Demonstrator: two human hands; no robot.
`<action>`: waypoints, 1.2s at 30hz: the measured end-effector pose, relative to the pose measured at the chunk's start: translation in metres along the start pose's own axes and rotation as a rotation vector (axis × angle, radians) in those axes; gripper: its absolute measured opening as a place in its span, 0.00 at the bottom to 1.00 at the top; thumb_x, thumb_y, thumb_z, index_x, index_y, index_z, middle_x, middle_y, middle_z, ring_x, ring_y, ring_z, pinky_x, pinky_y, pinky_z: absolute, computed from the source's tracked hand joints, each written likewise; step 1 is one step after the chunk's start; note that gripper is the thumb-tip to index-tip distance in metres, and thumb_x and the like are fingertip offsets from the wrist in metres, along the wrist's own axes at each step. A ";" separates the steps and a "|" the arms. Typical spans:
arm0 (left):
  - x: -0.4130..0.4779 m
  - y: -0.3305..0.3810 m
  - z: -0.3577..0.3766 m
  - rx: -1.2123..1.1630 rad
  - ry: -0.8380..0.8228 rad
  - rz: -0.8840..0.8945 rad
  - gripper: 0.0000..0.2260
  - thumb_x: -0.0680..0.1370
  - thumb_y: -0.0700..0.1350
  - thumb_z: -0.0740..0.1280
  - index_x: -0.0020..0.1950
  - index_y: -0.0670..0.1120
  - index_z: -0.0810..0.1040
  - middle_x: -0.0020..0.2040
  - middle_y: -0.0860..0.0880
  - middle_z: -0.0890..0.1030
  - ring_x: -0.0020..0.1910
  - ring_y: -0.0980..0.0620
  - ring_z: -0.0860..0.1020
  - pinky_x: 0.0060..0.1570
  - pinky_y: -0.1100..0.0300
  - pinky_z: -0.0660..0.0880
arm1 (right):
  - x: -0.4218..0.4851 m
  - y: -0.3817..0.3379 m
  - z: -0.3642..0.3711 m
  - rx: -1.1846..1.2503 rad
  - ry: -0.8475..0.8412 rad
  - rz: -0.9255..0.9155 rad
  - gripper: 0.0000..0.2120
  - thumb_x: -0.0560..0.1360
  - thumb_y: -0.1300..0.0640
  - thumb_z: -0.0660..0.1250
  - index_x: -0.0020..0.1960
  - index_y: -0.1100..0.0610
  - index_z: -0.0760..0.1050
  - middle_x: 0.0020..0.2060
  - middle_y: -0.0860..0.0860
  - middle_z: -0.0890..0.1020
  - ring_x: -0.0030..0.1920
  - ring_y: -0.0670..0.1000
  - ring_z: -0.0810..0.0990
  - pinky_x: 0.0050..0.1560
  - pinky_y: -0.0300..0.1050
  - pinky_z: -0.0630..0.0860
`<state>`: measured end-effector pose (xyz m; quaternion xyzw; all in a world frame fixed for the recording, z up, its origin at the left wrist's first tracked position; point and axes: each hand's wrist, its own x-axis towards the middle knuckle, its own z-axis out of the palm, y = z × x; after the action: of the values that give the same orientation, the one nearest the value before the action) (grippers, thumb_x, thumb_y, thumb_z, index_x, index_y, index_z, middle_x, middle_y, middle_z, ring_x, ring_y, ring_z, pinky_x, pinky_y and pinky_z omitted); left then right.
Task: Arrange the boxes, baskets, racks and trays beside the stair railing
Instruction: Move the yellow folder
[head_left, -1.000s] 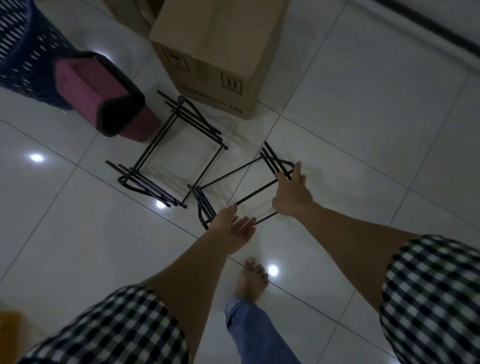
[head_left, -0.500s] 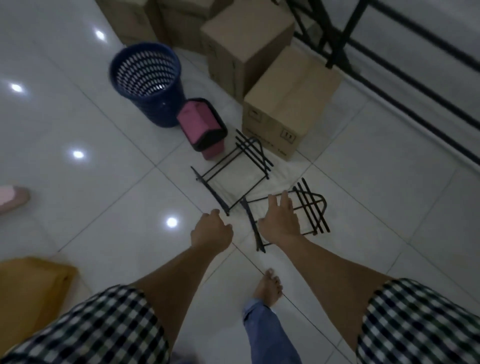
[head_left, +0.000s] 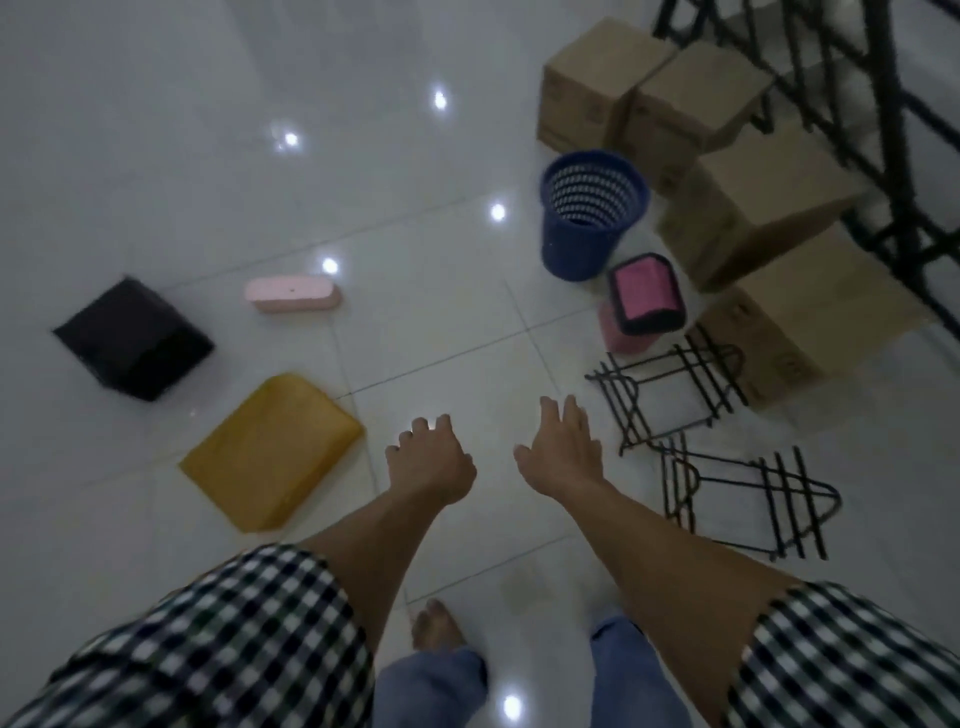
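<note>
Empty hands above a tiled floor beside the stair railing.

Nothing gripped: left hand loosely curled, right hand with fingers spread. Against the railing: cardboard boxes, blue basket, two wire racks. Well away from the railing: yellow tray, black box, perhaps a pink tray, blurred. Risk: barefoot slip on glossy white tiles in dim light, or a toe caught in the racks.

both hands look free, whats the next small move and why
Probably reach the left hand down to the yellow tray, the nearest stray piece. That hand and the right hand hold nothing, and the tray lies apart from the cardboard boxes and wire racks grouped by the railing.
</note>
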<state>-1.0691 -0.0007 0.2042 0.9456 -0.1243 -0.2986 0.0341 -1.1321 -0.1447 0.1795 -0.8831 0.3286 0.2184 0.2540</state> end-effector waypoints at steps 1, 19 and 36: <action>-0.003 -0.026 -0.006 -0.024 0.008 -0.032 0.27 0.79 0.54 0.61 0.75 0.47 0.61 0.71 0.43 0.67 0.68 0.42 0.68 0.65 0.47 0.66 | -0.005 -0.026 0.009 -0.017 -0.017 -0.028 0.37 0.79 0.47 0.65 0.80 0.52 0.49 0.81 0.55 0.44 0.80 0.57 0.46 0.76 0.62 0.54; 0.045 -0.305 -0.040 -0.464 -0.042 -0.672 0.25 0.79 0.51 0.60 0.75 0.49 0.59 0.70 0.43 0.66 0.66 0.41 0.68 0.63 0.47 0.65 | 0.056 -0.335 0.130 -0.343 -0.312 -0.483 0.35 0.79 0.48 0.63 0.80 0.52 0.49 0.80 0.55 0.46 0.80 0.57 0.47 0.75 0.61 0.55; 0.295 -0.407 0.130 -2.154 -0.025 -1.482 0.22 0.76 0.57 0.68 0.62 0.44 0.72 0.58 0.42 0.76 0.52 0.41 0.76 0.52 0.47 0.75 | 0.349 -0.507 0.356 -0.687 -0.441 -0.768 0.37 0.76 0.42 0.68 0.77 0.54 0.55 0.72 0.59 0.64 0.69 0.63 0.67 0.65 0.61 0.70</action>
<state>-0.8231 0.3190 -0.1231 0.2846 0.7222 -0.2042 0.5964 -0.6192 0.2342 -0.1349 -0.9048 -0.1677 0.3841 0.0759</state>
